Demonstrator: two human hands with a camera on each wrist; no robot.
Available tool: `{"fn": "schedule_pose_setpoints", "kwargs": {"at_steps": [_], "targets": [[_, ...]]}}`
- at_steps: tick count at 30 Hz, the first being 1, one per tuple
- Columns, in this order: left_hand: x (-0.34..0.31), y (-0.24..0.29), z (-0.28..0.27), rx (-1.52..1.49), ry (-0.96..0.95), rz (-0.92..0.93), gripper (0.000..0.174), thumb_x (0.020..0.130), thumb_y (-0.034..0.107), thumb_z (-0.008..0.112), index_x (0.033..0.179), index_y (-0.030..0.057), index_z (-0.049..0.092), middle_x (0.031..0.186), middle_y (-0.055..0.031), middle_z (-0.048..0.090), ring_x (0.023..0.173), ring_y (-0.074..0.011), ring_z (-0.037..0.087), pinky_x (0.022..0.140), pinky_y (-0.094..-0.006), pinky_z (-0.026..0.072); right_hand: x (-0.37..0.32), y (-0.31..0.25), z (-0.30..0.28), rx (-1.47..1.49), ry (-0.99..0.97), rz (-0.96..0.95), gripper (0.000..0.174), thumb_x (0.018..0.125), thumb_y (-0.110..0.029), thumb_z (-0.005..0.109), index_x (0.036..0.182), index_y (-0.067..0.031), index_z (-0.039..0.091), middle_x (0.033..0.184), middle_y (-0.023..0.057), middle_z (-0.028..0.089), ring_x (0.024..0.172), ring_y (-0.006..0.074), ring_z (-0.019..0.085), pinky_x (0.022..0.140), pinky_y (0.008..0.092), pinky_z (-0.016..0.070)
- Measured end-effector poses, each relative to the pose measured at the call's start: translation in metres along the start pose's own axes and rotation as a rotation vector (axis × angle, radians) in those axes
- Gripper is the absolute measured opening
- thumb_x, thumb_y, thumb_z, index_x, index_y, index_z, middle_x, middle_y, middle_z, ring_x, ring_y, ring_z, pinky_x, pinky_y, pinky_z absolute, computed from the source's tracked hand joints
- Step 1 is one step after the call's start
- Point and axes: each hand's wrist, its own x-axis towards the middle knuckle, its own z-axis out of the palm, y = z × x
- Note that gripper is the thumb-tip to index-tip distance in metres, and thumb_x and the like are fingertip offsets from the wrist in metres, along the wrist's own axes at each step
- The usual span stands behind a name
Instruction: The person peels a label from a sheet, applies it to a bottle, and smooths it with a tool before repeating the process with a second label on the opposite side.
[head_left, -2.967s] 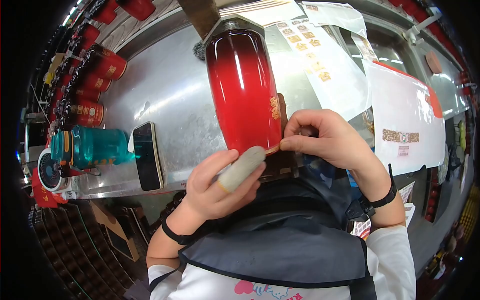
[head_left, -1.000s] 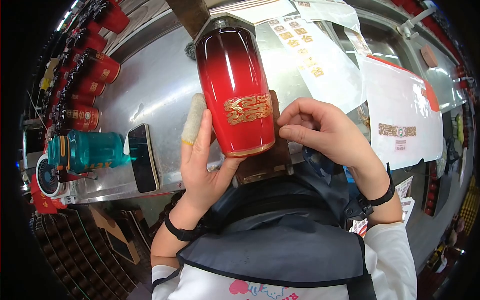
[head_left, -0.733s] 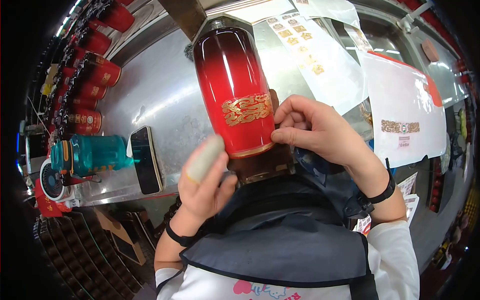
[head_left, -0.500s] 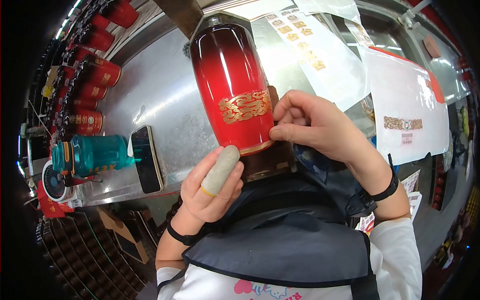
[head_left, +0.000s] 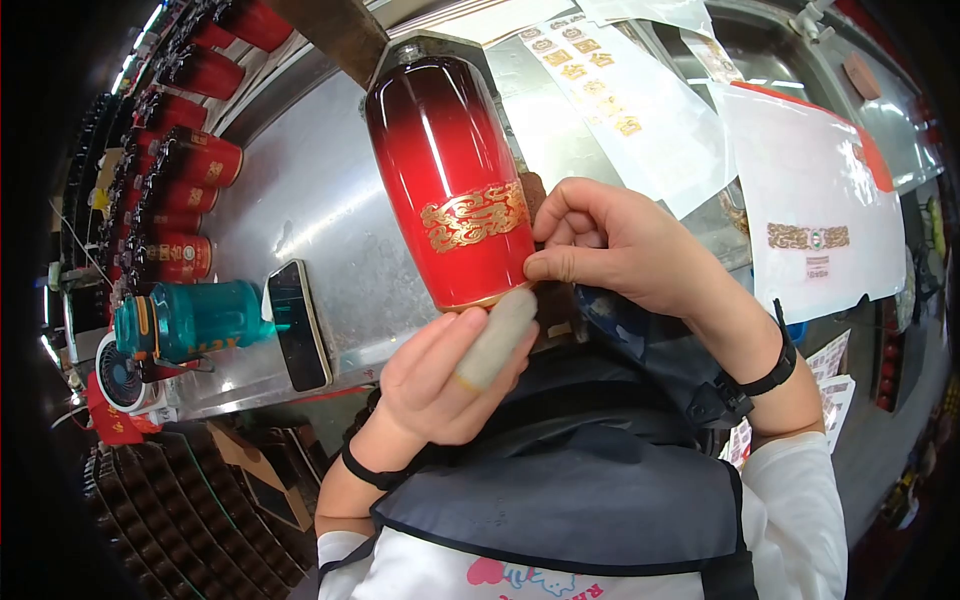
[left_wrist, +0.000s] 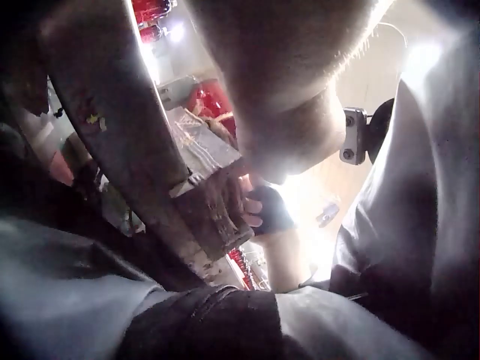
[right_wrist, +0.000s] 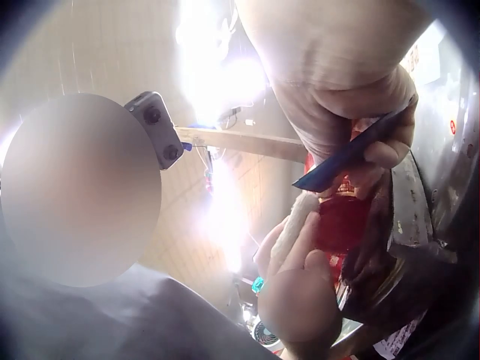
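Note:
A glossy red bottle [head_left: 440,140], dark toward its neck, lies on a holder with its base toward the person. A gold scroll-pattern band [head_left: 472,218] runs across its lower part. My left hand [head_left: 435,380] touches the base rim with extended fingers. One of them wears a grey cloth finger cover [head_left: 497,338]. At the bottle's lower right side is my right hand [head_left: 630,245], its thumb and curled fingers close to the glass. In the right wrist view it pinches a thin dark-blue flat strip [right_wrist: 351,156]. The left wrist view hides my left fingertips.
Several red bottles [head_left: 200,160] line the left side. A teal water bottle [head_left: 205,318], a phone [head_left: 298,325] and a small fan [head_left: 120,370] sit at the left of the metal table [head_left: 300,190]. Decal sheets [head_left: 670,150] lie at the right, with another sheet [head_left: 820,180] near the edge.
The bottle has turned, bringing the gold band to the top. My left hand has let go of the bottle's left side and moved to its base. My right hand stays at the right side.

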Motion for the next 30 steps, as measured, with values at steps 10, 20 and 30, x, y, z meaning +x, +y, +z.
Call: {"fn": "schedule_pose_setpoints", "kwargs": {"at_steps": [10,20,30], "targets": [[-0.002,-0.002,-0.007,-0.002,-0.046,-0.071,0.025,0.077,0.01,0.073,0.101,0.0086,0.077,0.112,-0.0089,0.07,0.108,-0.0261,0.062,0.088,-0.0368,0.0579,0.0,-0.002,0.0,-0.061,0.002,0.019,0.018,0.091,-0.007,0.072,0.099,-0.0017,0.057,0.083,-0.0008,0.065,0.074,0.0022,0.056,0.065,0.0172,0.0447],[-0.017,0.002,-0.014,-0.092,-0.057,-0.219,0.036,0.073,0.009,0.075,0.109,0.0074,0.074,0.117,-0.0085,0.068,0.112,-0.0272,0.059,0.086,-0.0352,0.0571,0.003,0.005,0.001,0.033,0.052,-0.016,0.027,0.084,-0.019,0.081,0.09,-0.0023,0.06,0.073,-0.0009,0.061,0.066,0.0047,0.053,0.058,0.0215,0.0434],[0.0,0.001,0.006,-0.009,0.037,-0.101,0.039,0.068,0.007,0.075,0.107,0.0102,0.075,0.114,-0.004,0.067,0.113,-0.026,0.057,0.085,-0.0338,0.0576,0.002,-0.007,0.001,-0.117,-0.005,0.01,0.016,0.09,-0.007,0.073,0.097,-0.0024,0.058,0.083,-0.0005,0.065,0.074,0.0028,0.058,0.065,0.0182,0.0458]]}}
